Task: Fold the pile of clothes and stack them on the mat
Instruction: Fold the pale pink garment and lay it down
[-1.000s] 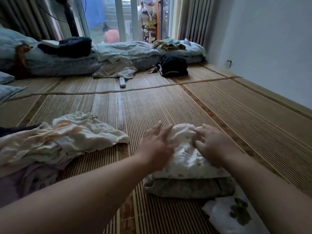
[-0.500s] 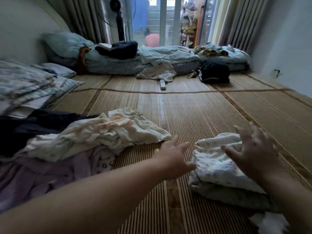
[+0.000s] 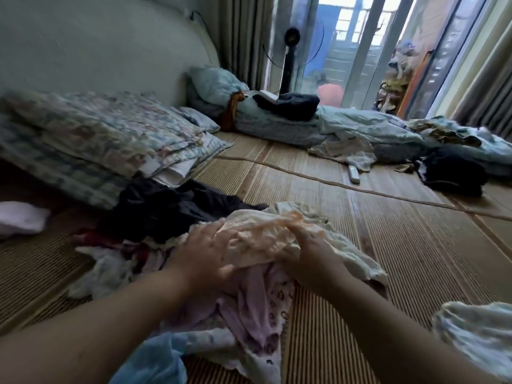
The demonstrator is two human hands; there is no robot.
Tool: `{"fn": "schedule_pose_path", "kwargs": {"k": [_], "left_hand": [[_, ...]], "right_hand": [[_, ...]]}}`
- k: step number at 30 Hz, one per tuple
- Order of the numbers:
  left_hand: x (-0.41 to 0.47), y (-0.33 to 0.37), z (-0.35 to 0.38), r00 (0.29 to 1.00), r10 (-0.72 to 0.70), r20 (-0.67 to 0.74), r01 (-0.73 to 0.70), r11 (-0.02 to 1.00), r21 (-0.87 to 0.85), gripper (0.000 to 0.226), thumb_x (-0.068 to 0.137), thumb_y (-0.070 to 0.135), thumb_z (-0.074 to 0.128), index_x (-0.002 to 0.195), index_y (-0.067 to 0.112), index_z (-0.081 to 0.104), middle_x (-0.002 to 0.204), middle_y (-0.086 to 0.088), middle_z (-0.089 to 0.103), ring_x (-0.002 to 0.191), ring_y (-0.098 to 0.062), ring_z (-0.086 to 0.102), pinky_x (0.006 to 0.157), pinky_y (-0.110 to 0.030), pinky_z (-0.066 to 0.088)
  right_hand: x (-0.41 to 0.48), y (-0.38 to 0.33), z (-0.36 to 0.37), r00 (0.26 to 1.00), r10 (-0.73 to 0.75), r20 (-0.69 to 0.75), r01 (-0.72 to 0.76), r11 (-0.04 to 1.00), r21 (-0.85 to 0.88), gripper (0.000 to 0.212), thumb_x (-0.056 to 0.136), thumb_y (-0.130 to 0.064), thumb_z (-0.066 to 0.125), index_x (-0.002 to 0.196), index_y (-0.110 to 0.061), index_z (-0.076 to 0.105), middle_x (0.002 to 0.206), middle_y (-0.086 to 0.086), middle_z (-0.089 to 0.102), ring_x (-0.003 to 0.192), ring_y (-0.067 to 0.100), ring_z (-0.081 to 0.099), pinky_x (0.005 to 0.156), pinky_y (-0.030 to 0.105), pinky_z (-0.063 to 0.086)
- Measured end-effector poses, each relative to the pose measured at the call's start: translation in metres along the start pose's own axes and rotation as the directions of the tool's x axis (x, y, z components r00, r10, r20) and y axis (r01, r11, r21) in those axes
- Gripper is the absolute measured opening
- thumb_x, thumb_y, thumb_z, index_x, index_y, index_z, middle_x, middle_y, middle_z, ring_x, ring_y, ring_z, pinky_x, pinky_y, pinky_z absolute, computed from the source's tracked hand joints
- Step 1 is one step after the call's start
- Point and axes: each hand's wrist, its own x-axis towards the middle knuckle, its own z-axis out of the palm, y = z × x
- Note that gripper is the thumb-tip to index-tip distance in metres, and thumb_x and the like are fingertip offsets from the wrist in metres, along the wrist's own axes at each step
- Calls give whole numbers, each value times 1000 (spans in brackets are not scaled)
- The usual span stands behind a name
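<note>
The pile of unfolded clothes (image 3: 171, 245) lies on the woven mat (image 3: 401, 245) in front of me. On top is a crumpled cream and peach garment (image 3: 257, 239). My left hand (image 3: 206, 253) holds its left side, thumb under the cloth. On its right side my right hand (image 3: 310, 253) grips it with curled fingers. Beneath it lie a lilac printed garment (image 3: 257, 303) and a dark garment (image 3: 171, 206). The folded stack (image 3: 476, 336) shows at the lower right edge, blurred.
Folded quilts and pillows (image 3: 105, 145) are stacked at the left by the wall. A thin mattress with bedding (image 3: 346, 128) runs along the window, a white remote (image 3: 354, 173) and a dark bag (image 3: 451, 173) before it. A blue cloth (image 3: 149, 358) lies near my left arm.
Both hands left the folded stack and swung left to the pile, where they now hold the cream garment. My view turned left, so the stack slid to the lower right edge.
</note>
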Motion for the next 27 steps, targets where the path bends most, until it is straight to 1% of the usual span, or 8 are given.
{"fn": "schedule_pose_path", "kwargs": {"k": [4,8,11,15,18,22,25,27], "left_hand": [[11,-13,12,998,39,54,-35,996,-77,90,58,69,28,143,43,29,157,7,20,143,-18,18,118,-40,13],[14,-13,22,988,77,136,-59,989,-134,86,55,67,30,138,43,38,157,12,18,142,-18,18,117,-45,15],[20,-18,22,991,53,124,-29,982,-187,74,69,62,42,140,42,36,154,10,23,142,-22,20,116,-44,19],[27,-19,1,964,38,264,-23,998,-62,66,90,47,52,149,29,28,157,-9,22,143,-41,11,117,-46,12],[15,-19,-8,928,-20,372,31,999,-22,60,87,44,55,139,16,46,144,-25,36,134,-42,32,109,-41,34],[-2,-15,-8,930,-56,363,112,985,-135,58,85,43,58,130,6,55,148,-24,26,130,-31,42,106,-30,38],[-6,-13,4,951,-19,309,93,969,-228,58,84,45,59,129,10,55,147,-7,34,131,-23,42,105,-26,36],[-6,-16,14,961,-1,276,76,962,-261,62,81,49,60,132,15,51,152,-2,25,135,-23,38,108,-29,34]], "right_hand": [[49,-11,18,990,137,-44,-138,990,-24,64,88,-49,53,145,-28,33,145,3,41,130,25,41,103,42,34],[76,-5,21,958,274,-87,-270,961,53,28,81,-45,57,100,-25,66,100,5,68,94,25,62,92,42,48],[76,-12,6,966,244,-84,-232,964,132,15,86,-28,56,77,-21,66,75,0,67,72,20,62,67,29,48],[66,-36,-24,989,144,-40,-137,980,144,21,92,-24,52,73,-21,61,71,1,62,60,15,55,58,34,46],[47,-52,-36,997,72,32,-74,996,48,18,89,-27,57,72,-24,62,73,0,63,57,12,54,53,24,43],[33,-49,-18,994,58,87,-44,987,-156,26,92,-35,50,112,-28,64,112,0,61,93,17,61,77,28,49],[45,-44,3,991,79,107,-38,940,-340,37,94,-34,42,130,-37,51,153,-1,28,135,27,35,107,45,34],[54,-45,17,989,104,102,-69,951,-302,45,95,-31,39,139,-41,38,160,-4,12,144,28,17,110,53,24]]}}
